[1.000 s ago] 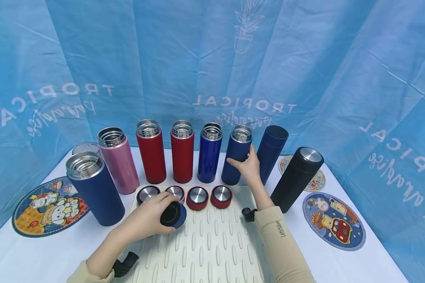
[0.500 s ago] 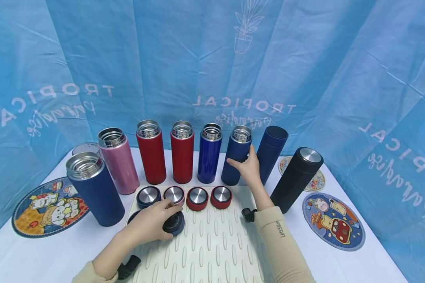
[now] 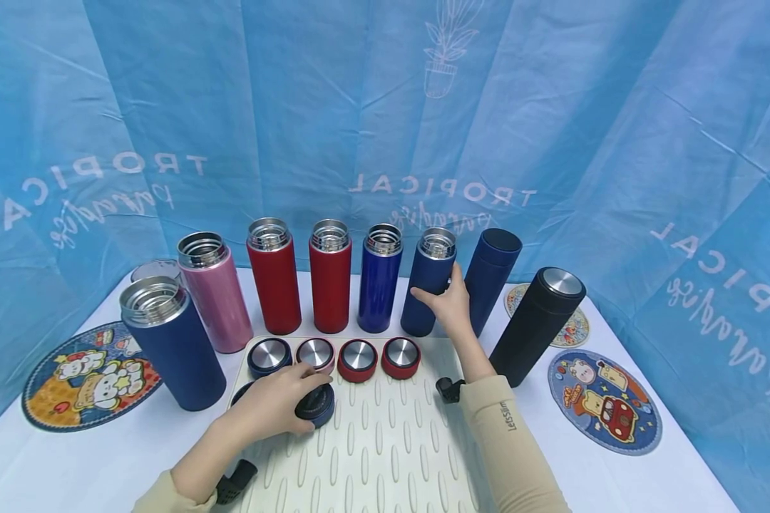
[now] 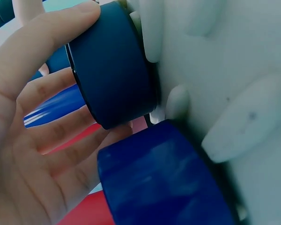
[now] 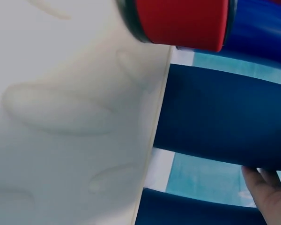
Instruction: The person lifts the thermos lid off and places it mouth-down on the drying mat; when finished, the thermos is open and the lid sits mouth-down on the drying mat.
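My left hand (image 3: pixel 272 402) grips a navy bottle lid (image 3: pixel 316 405), which sits on the cream ridged mat (image 3: pixel 372 456). In the left wrist view the thumb and fingers lie around the side of that lid (image 4: pixel 114 65), and a shinier blue lid (image 4: pixel 164 178) stands beside it. The head view shows only an edge of this second lid, mostly behind the hand. My right hand (image 3: pixel 450 303) holds an uncapped matte navy bottle (image 3: pixel 423 288) by its side, thumb and fingers around it. The bottle stands upright behind the mat.
Open bottles in navy (image 3: pixel 176 356), pink (image 3: pixel 221 303), red (image 3: pixel 274 288) and shiny blue (image 3: pixel 380 288) stand along the back. Right of them are a capped navy bottle (image 3: pixel 490 278) and a capped black one (image 3: pixel 539 328). Several lids, including a red lid (image 3: pixel 401 356), line the mat's far edge.
My left hand has lowered the navy lid from a tilted position above the mat down onto it, slightly toward me. The right hand has stayed on its bottle.
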